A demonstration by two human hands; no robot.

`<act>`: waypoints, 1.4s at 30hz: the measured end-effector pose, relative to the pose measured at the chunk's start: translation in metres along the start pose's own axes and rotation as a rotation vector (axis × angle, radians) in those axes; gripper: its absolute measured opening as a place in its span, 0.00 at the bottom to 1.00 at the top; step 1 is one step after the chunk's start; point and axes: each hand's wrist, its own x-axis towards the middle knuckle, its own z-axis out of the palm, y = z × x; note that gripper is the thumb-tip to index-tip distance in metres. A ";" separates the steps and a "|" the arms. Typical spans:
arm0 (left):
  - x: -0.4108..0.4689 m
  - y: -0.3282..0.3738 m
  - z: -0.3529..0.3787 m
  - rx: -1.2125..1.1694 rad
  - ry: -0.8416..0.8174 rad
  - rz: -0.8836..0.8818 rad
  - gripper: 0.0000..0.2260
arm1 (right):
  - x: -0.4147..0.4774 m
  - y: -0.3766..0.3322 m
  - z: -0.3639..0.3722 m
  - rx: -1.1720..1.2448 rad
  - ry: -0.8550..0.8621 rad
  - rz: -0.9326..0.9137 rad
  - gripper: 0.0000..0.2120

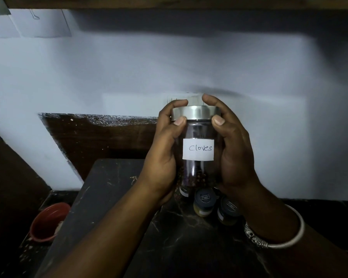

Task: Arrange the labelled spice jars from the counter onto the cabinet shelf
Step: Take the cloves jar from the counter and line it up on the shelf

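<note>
A clear glass jar (198, 137) with a silver metal lid and a white label reading "Cloves" is held up in front of the wall, above the counter. My left hand (165, 153) grips its left side and my right hand (232, 155) grips its right side, thumbs just under the lid. Dark cloves lie in the jar's bottom. Below it, on the dark marble counter (179, 237), stand small jars with dark lids: one with yellow contents (204, 203), another (228, 212) beside it, and a third (184, 191) partly hidden behind the held jar.
A wooden shelf edge (169, 3) runs along the top of the view. A red bowl (48, 221) sits low at the left beside the counter. A dark wooden board (100, 137) leans against the pale wall. A silver bangle circles my right wrist.
</note>
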 end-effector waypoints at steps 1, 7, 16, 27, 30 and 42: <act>0.000 0.000 0.000 -0.009 0.005 -0.002 0.18 | 0.000 0.001 0.000 -0.006 0.000 0.003 0.25; -0.001 0.001 0.002 -0.039 0.012 -0.008 0.20 | 0.000 0.002 0.000 -0.026 0.014 0.000 0.25; 0.001 0.001 0.000 -0.022 0.010 -0.034 0.20 | 0.002 0.005 0.000 -0.021 0.029 0.016 0.25; 0.008 0.004 -0.006 0.025 -0.007 -0.041 0.22 | 0.009 0.003 0.003 -0.017 0.024 0.024 0.25; 0.015 0.008 -0.006 0.036 -0.025 -0.012 0.21 | 0.017 -0.003 0.007 -0.061 -0.008 -0.018 0.21; 0.133 0.100 0.002 0.432 -0.113 0.424 0.19 | 0.118 -0.099 0.045 -0.684 -0.191 -0.353 0.41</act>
